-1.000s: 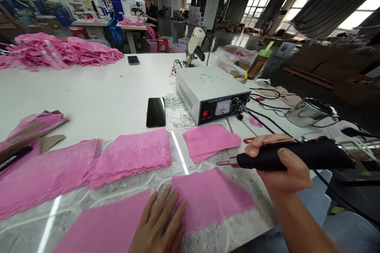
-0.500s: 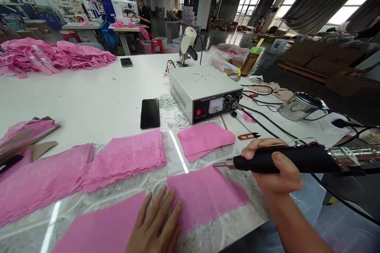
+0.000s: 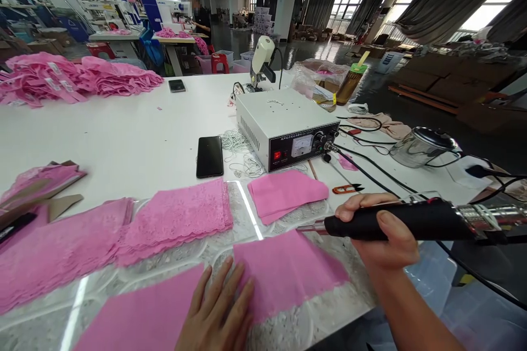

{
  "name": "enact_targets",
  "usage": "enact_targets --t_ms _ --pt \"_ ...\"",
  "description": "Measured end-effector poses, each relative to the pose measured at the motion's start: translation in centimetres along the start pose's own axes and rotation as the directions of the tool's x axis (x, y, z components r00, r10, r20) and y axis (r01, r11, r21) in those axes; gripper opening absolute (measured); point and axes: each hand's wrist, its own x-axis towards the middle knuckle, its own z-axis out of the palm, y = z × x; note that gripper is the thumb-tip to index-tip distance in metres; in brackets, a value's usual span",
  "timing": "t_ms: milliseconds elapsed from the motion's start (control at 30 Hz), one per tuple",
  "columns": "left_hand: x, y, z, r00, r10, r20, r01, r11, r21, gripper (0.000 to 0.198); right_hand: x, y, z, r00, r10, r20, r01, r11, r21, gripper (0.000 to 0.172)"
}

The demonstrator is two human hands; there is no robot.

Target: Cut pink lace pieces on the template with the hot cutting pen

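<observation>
In my right hand is a black handheld ultrasonic welder, fingers and thumb wrapped around its grip. The metal tip points left and meets the upper edge of a pink fabric piece. My left hand lies flat with fingers spread, its fingertips on the left edge of that piece. Under and left of this hand is another flat pink piece. Just beyond the tip sits a small stack of plain pink pieces. Stacked pink lace pieces lie farther left.
A white control box stands behind the fabric, with cables running right. Near it are a black phone, orange thread snips and a glass jar. Brown pattern pieces lie left, and a pink garment heap behind.
</observation>
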Motion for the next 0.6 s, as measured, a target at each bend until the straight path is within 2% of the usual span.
enact_targets --t_ms 333,600 --pt "0.1 0.6 -0.8 0.997 -0.056 0.061 0.057 0.998 -0.021 0.028 -0.1 -0.1 0.4 0.998 0.039 -0.045 -0.040 0.999 -0.033 0.012" --pt "0.1 0.9 -1.0 0.995 -0.087 0.051 0.089 0.995 -0.038 0.028 -1.1 0.2 2.3 0.995 0.070 0.068 -0.074 0.995 0.068 0.014"
